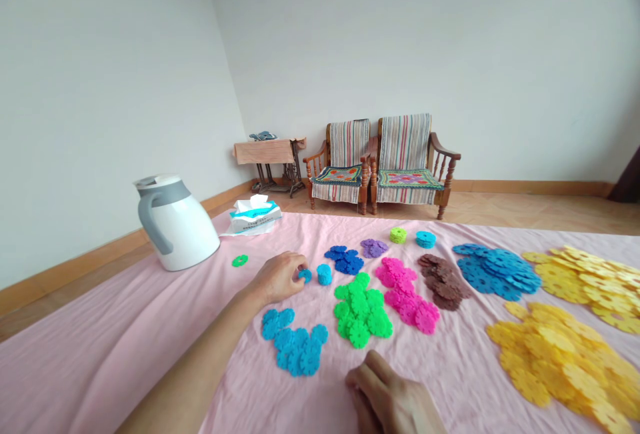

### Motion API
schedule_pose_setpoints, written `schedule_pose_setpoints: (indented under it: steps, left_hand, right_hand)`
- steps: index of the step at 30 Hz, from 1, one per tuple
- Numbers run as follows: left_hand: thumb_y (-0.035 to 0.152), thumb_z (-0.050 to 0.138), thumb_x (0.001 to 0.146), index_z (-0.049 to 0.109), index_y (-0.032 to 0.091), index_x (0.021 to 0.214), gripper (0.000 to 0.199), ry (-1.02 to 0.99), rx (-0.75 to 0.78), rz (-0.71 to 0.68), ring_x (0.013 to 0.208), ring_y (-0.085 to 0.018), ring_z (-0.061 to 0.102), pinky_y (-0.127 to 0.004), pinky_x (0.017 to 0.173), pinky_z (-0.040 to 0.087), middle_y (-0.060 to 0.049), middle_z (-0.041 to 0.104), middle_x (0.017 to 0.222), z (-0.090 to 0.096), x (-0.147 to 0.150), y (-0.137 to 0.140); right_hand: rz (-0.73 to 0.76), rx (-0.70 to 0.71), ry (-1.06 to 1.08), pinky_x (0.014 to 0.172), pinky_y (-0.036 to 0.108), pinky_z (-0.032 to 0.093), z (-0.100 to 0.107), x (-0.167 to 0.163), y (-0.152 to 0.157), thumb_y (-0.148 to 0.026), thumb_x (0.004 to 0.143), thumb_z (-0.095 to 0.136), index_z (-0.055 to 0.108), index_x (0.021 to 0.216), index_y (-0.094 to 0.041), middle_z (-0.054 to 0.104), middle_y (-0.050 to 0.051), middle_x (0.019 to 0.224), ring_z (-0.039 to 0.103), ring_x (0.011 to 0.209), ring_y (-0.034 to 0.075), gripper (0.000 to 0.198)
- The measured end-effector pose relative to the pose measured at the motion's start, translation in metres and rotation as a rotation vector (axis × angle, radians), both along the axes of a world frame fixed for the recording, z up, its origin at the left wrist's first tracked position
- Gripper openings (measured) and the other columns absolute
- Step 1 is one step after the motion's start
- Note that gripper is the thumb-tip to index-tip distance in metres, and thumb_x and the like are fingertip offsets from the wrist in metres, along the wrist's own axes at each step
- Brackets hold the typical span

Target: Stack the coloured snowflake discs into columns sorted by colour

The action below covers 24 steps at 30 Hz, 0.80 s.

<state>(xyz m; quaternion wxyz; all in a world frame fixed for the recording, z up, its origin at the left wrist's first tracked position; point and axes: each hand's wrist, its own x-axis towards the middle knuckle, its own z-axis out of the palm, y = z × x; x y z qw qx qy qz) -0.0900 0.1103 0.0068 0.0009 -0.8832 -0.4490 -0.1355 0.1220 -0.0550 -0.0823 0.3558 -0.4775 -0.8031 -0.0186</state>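
My left hand [283, 277] reaches across the pink cloth, its fingers closed on a small blue snowflake disc [305, 276]. Just right of it stands a short stack of light blue discs [325, 275]. Below that hand lies a loose spread of light blue discs [299, 349]. My right hand [390, 394] rests low on the cloth with curled fingers, nearest to the bright green disc pile [363, 311]. Its fingertips are tucked under, so anything in them is hidden. A lone green disc [240, 261] lies to the left of my left hand.
Dark blue [345, 260], purple [374, 248], pink [407, 295], brown [444, 281], blue [497, 271] and yellow disc piles [563, 354] spread rightward. Lime [398, 235] and blue stacks [425, 239] stand behind. A white jug [187, 227] and tissue pack [255, 216] are at left.
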Motion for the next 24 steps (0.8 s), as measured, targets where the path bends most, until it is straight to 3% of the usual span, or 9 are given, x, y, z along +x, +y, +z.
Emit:
schedule_pose_setpoints:
  steps: [11,18,24]
  left_hand:
    - [0.016,0.059,0.071,0.062,0.020,0.083,0.014,-0.049,-0.012,-0.029,0.077,-0.018,0.057,-0.025,0.070,0.041,-0.001,0.062,0.079,-0.0020,-0.0017,0.0018]
    - [0.012,0.058,0.074,0.061,0.022,0.111,0.038,-0.107,-0.134,-0.226,0.102,-0.020,0.055,-0.029,0.089,0.041,-0.005,0.061,0.110,-0.0019,-0.0044,0.0046]
    - [0.011,0.055,0.077,0.063,0.022,0.107,0.032,-0.060,-0.142,-0.226,0.097,-0.021,0.056,-0.029,0.085,0.042,-0.005,0.064,0.103,-0.0029,-0.0040,0.0052]
  right_hand:
    - [0.023,-0.003,0.004,0.046,0.013,0.043,0.0026,0.0015,-0.0005,-0.024,0.093,0.032,0.056,0.076,-0.024,0.059,-0.001,0.069,0.058,0.049,0.007,0.029]
    - [0.030,-0.022,-0.003,0.047,0.013,0.043,0.0018,0.0020,-0.0003,-0.024,0.093,0.033,0.057,0.077,-0.024,0.059,-0.001,0.069,0.059,0.050,0.007,0.029]
    - [0.023,-0.016,0.004,0.047,0.013,0.043,0.0021,0.0011,-0.0008,-0.023,0.092,0.034,0.057,0.076,-0.024,0.060,-0.001,0.069,0.058,0.049,0.008,0.028]
